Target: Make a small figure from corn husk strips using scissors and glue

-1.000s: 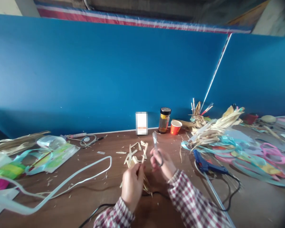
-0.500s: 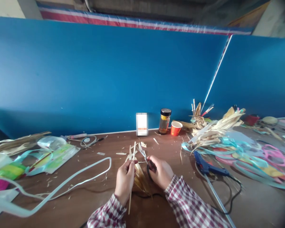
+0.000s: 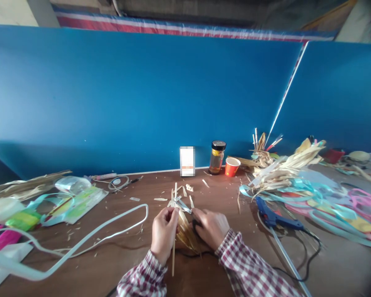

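My left hand [image 3: 164,233] is closed around a thin pale stick [image 3: 173,260], which stands nearly upright and sticks out above and below the fingers. Scissors [image 3: 185,207] are in my right hand [image 3: 210,227], their blades pointing up and left to the pale strips by the stick's upper part. My right fingers hide most of the dark handles. Between the two hands lies a fan of yellowish dried husk [image 3: 185,231]; whether my left fingers also pinch it I cannot tell. Small pale scraps [image 3: 189,187] lie just beyond the blades.
A lidded jar [image 3: 217,159] and a red paper cup [image 3: 232,167] stand at the back by the blue partition [image 3: 142,99]. Right of my arm lies a blue glue gun [image 3: 278,218] with its cord, before piled husks [image 3: 284,173] and ribbons. A white bent tube [image 3: 95,229] crosses the left side.
My right hand has turned flatter, and the scissor blades have swung left and down towards the stick and strips. The left hand keeps its hold. The whole view has shifted slightly.
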The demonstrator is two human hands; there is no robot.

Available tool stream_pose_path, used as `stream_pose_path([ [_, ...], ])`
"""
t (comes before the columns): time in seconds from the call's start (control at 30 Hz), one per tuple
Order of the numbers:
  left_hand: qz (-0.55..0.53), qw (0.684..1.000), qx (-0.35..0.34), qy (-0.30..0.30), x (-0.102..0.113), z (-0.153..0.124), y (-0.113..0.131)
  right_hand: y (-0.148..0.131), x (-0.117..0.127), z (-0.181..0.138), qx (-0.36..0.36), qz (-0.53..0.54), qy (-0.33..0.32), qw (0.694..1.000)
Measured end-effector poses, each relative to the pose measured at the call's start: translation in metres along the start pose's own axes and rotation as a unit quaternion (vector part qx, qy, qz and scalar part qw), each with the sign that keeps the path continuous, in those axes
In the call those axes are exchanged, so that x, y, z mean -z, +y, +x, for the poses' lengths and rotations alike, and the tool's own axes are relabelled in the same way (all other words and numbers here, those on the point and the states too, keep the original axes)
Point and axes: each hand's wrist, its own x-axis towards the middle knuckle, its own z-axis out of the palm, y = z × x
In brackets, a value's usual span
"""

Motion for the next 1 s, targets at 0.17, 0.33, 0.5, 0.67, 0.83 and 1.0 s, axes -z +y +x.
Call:
stream_pose_path([
  [0.17,0.044,0.999,-0.019,0.000,0.002,0.000,0.000,0.003,-0.001,0.001,0.011,-0.034,0.005,0.999],
  [0.33,0.132,0.987,-0.086,0.027,0.006,-0.001,0.005,0.006,-0.001,0.002,0.008,-0.043,-0.001,0.999],
  [0.5,0.157,0.981,-0.110,0.025,0.009,0.000,0.009,0.007,0.000,0.005,0.023,-0.044,-0.002,0.999],
  [0.67,0.140,0.986,-0.092,0.006,0.011,0.001,0.009,0.007,0.001,0.007,0.032,-0.029,0.004,0.999],
  [0.83,0.154,0.980,-0.124,0.017,0.012,0.000,0.012,0.004,0.000,0.004,0.022,0.133,-0.015,0.991],
  [1.0,0.155,0.976,-0.148,0.031,0.011,-0.001,0.014,0.002,-0.008,0.002,-0.012,0.415,-0.081,0.906],
])
